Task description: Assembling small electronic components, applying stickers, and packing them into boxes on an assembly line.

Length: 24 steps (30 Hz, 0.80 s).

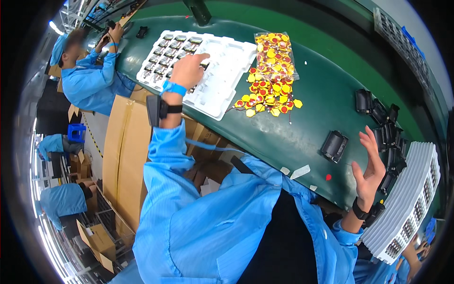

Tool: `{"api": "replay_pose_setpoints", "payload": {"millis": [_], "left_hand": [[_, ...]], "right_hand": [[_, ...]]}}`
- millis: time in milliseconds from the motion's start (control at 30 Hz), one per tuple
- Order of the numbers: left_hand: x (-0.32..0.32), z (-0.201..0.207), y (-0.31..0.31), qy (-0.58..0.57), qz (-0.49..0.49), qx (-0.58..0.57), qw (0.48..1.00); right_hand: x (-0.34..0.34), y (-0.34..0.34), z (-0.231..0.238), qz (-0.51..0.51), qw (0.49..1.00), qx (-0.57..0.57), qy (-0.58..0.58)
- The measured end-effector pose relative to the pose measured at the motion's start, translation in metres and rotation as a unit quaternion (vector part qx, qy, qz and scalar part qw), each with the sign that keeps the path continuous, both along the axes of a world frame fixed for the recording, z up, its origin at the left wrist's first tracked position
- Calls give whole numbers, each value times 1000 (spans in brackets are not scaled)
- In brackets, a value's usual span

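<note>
My left hand [188, 71] reaches over a white moulded tray [215, 102], its fingers curled down around a spot near the tray's middle. Whatever they grip is mostly hidden; a bit of a small dark-and-silver part shows by the fingertips. Rows of small metallic assemblies [165, 59] fill the tray's left side, while its right-hand pockets hold none. My right hand [370, 173] is raised at the table's right, fingers spread and holding nothing. Closest to it on the table is a black plastic housing [335, 146], apart from the fingers.
Yellow-and-red wired discs [269, 94] lie heaped under a clear bag [275, 54] of the same. Black housings [390, 137] cluster at right beside stacked white trays [406, 203]. A red dot [328, 177] and white scraps [300, 172] lie near the front edge. A co-worker [90, 71] sits far left, near a cardboard box [126, 156].
</note>
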<state>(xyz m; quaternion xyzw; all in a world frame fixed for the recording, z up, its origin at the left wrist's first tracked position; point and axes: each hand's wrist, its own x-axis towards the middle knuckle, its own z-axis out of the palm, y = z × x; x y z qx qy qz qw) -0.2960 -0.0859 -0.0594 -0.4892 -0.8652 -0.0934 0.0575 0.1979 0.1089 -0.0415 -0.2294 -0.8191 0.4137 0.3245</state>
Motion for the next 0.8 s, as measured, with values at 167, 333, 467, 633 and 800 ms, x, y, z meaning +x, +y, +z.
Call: {"api": "replay_pose_setpoints", "payload": {"millis": [167,333,467,633,800], "left_hand": [[-33,-4,-7,-17,-49,-26,998],[60,38,-10,-100,-120,270,950],[198,59,29,-113,-443,212,864],[273,26,55,-247,-566,257,744],[290,19,80,-282,-457,189,822]], "right_hand": [[9,-16,6,-28,999,10,31],[12,-50,6,-27,992,-43,113],[-31,-57,37,102,994,39,6],[-14,-57,9,157,987,-3,40],[27,-55,-1,13,996,-60,57]]}}
